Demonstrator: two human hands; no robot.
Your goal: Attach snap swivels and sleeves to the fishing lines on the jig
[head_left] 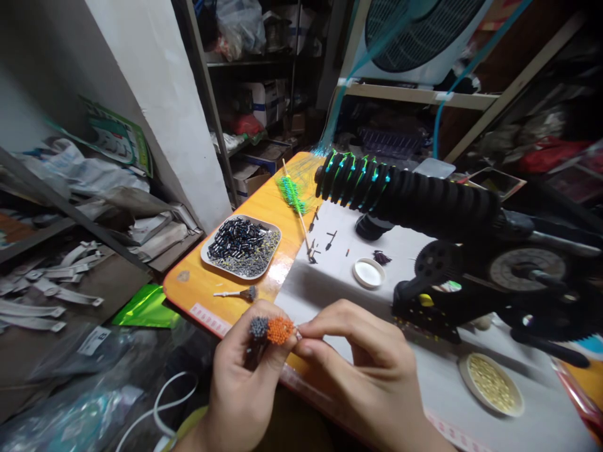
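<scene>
My left hand (249,376) is closed around a bundle of small bead-like tips, one cluster orange (281,330) and the other dark grey (259,327). At the edge of the orange cluster, the thumb and forefinger of my right hand (362,364) pinch together over a tiny pale piece, too small to name. The two hands almost meet above the table's front edge. Just beyond the left hand lies a small thin-handled bundle with a grey tip (249,293).
A tray (206,256) holds dark tubular pieces and grey bits. A black ribbed roller machine (409,194) stands right, a small white dish (369,273) before it. Gold pieces fill a round dish (517,411). Behind lies a green-wrapped stick (301,223).
</scene>
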